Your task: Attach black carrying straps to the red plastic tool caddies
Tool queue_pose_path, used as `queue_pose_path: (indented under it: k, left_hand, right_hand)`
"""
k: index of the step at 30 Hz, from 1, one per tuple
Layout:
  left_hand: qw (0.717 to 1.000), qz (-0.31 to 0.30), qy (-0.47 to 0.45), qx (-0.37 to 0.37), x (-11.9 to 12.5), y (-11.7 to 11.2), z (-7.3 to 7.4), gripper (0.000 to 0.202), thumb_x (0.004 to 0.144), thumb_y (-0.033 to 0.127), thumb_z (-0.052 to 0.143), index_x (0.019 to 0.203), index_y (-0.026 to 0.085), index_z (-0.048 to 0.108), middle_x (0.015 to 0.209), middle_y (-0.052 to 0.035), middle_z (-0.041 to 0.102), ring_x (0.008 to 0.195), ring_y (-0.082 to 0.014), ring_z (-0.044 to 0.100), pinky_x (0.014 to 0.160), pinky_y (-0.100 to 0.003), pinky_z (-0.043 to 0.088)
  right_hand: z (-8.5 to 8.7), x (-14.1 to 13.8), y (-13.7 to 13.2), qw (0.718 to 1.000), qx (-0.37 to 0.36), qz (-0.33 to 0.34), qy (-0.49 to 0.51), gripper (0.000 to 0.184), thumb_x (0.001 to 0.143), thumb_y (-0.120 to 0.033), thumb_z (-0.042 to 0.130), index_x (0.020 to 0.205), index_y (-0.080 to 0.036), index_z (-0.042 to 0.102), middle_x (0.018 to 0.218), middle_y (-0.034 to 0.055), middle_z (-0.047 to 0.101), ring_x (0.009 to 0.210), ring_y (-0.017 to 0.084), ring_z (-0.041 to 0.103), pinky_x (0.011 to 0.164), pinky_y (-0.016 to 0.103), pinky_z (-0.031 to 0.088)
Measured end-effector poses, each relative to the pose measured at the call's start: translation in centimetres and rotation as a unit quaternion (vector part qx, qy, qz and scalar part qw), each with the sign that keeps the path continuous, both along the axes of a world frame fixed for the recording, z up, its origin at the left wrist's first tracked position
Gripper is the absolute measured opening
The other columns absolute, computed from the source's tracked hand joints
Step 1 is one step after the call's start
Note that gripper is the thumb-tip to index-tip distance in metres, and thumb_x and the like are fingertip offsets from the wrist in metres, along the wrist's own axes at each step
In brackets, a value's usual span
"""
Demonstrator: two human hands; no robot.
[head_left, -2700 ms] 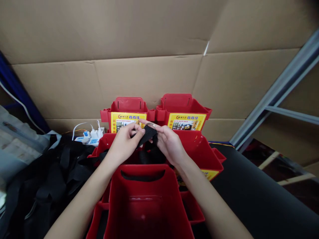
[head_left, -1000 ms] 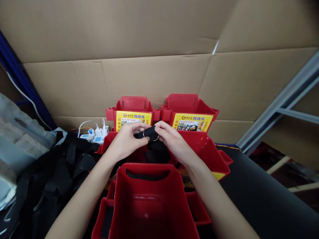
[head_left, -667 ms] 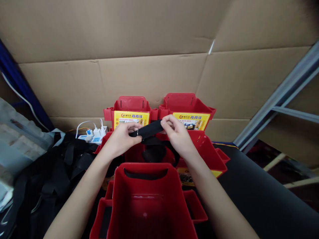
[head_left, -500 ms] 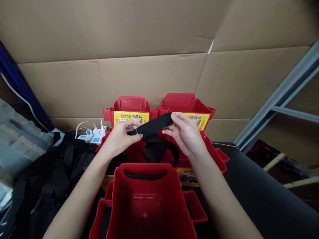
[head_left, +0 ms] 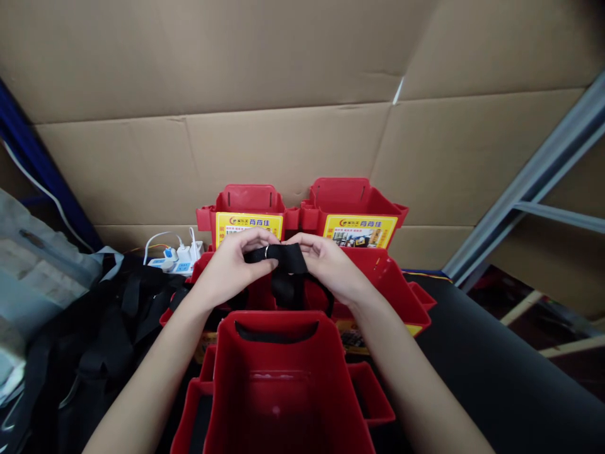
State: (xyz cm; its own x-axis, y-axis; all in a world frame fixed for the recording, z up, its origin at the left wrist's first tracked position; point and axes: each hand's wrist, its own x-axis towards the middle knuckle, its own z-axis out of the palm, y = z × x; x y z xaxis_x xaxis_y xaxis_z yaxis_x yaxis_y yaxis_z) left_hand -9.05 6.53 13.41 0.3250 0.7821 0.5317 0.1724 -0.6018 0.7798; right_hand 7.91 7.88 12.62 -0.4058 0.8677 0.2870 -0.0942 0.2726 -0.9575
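Observation:
A wide black webbing strap is held up between both hands, above the back rim of the nearest red plastic bin. My left hand pinches it beside a thin metal ring or buckle edge. On the other side, my right hand grips the strap close by, its fingers partly hidden behind the webbing. More of the strap hangs in a loop below the hands. Black material also shows through the slot in the near bin's back wall.
Several more red bins with yellow labels stand behind, against a cardboard wall. A white power strip with plugs lies at left. Black straps are heaped beside it. A grey metal frame slants at right over the black surface.
My right hand has moved left and down toward my left hand. The strap stretch between them is now short, where before it was drawn out long.

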Motion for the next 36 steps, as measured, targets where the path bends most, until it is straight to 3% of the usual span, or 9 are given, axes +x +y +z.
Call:
queue_pose_path:
  k: [10, 14, 20, 24, 28, 33, 36]
  left_hand:
    - [0.998, -0.058, -0.007, -0.013, -0.4, -0.5, 0.5, 0.019, 0.065, 0.007, 0.062, 0.082, 0.014, 0.054, 0.088, -0.0026, 0.061, 0.086, -0.0129, 0.058, 0.079, -0.024, 0.047]
    - [0.999, -0.045, 0.004, -0.015, -0.4, -0.6, 0.5, 0.018, 0.066, 0.008, 0.062, 0.081, 0.014, 0.053, 0.082, -0.0010, 0.059, 0.080, -0.0112, 0.058, 0.076, -0.022, 0.047]
    - [0.997, -0.060, 0.020, -0.037, 0.3, -0.7, 0.2, 0.019, 0.066, 0.009, 0.063, 0.081, 0.015, 0.053, 0.084, -0.0013, 0.060, 0.084, -0.0126, 0.058, 0.079, -0.025, 0.046]
    - [0.997, -0.065, 0.008, -0.046, 0.3, -0.7, 0.2, 0.019, 0.066, 0.010, 0.063, 0.080, 0.015, 0.053, 0.083, -0.0007, 0.059, 0.082, -0.0116, 0.057, 0.078, -0.025, 0.045]
    - [0.995, -0.070, -0.015, -0.070, -0.1, -0.5, 0.3, 0.019, 0.065, 0.014, 0.067, 0.077, 0.015, 0.052, 0.080, -0.0003, 0.057, 0.077, -0.0108, 0.057, 0.075, -0.023, 0.046]
    - [0.986, -0.097, -0.060, -0.118, -0.6, -0.5, 0.2, 0.027, 0.061, 0.015, 0.071, 0.080, 0.015, 0.052, 0.082, -0.0006, 0.059, 0.078, -0.0116, 0.059, 0.072, -0.022, 0.049]
    - [0.986, -0.105, -0.066, -0.113, -0.8, -0.6, 0.3, 0.026, 0.061, 0.013, 0.071, 0.080, 0.016, 0.054, 0.078, 0.0010, 0.059, 0.075, -0.0101, 0.059, 0.068, -0.019, 0.049]
  right_hand:
    - [0.2, 0.3, -0.5, 0.994, -0.043, 0.087, 0.057, 0.017, 0.072, -0.025, 0.064, 0.080, -0.014, 0.054, 0.071, -0.0019, 0.053, 0.060, 0.003, 0.049, 0.052, 0.013, 0.040]
    - [-0.1, 0.2, 0.3, 0.998, -0.014, 0.036, 0.059, 0.016, 0.068, -0.017, 0.064, 0.078, -0.014, 0.051, 0.071, -0.0026, 0.052, 0.059, 0.003, 0.049, 0.051, 0.014, 0.041]
    - [-0.6, 0.2, 0.8, 0.995, 0.051, -0.055, -0.068, 0.024, 0.066, -0.010, 0.056, 0.089, -0.014, 0.054, 0.062, -0.0053, 0.049, 0.042, 0.003, 0.041, 0.036, 0.015, 0.033]
    - [-0.3, 0.3, 0.2, 0.996, 0.022, 0.009, -0.083, 0.010, 0.073, -0.016, 0.051, 0.082, -0.013, 0.056, 0.060, -0.0026, 0.051, 0.045, 0.004, 0.044, 0.038, 0.014, 0.035]
    - [0.0, 0.4, -0.2, 0.995, -0.043, 0.082, -0.033, 0.012, 0.079, -0.025, 0.052, 0.085, -0.015, 0.051, 0.060, -0.0029, 0.052, 0.045, 0.004, 0.047, 0.034, 0.013, 0.033]
    - [0.0, 0.6, -0.2, 0.985, -0.092, 0.147, -0.006, 0.016, 0.080, -0.020, 0.051, 0.095, -0.016, 0.050, 0.059, -0.0022, 0.055, 0.046, 0.006, 0.052, 0.033, 0.011, 0.030]
    - [-0.2, 0.8, 0.3, 0.977, -0.106, 0.181, 0.031, 0.013, 0.077, -0.018, 0.054, 0.090, -0.015, 0.053, 0.059, -0.0017, 0.056, 0.046, 0.005, 0.051, 0.033, 0.010, 0.031]
